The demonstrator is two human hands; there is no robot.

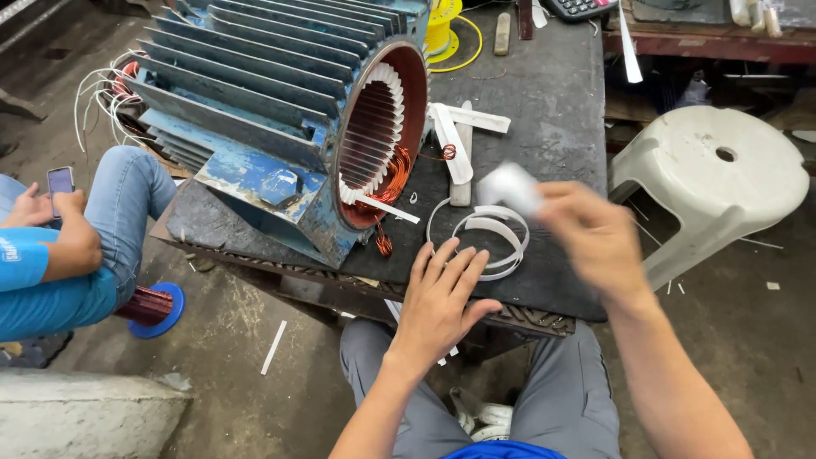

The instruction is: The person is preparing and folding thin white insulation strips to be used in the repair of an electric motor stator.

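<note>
The left hand [439,299] is lying flat at the near edge of the dark workbench [544,93], its spread fingers [449,259] holding nothing and pressing just short of the curled white insulation strip [493,242], which is looping away from them toward the far right. The right hand [595,234], blurred, is pinching a white piece [508,185] just above that loop, so it is sitting nearer. Beyond, the blue motor stator [280,110] is lying on its side, its open bore facing the hands.

Dark phone screen [60,180], far left, co-worker's grip
</note>
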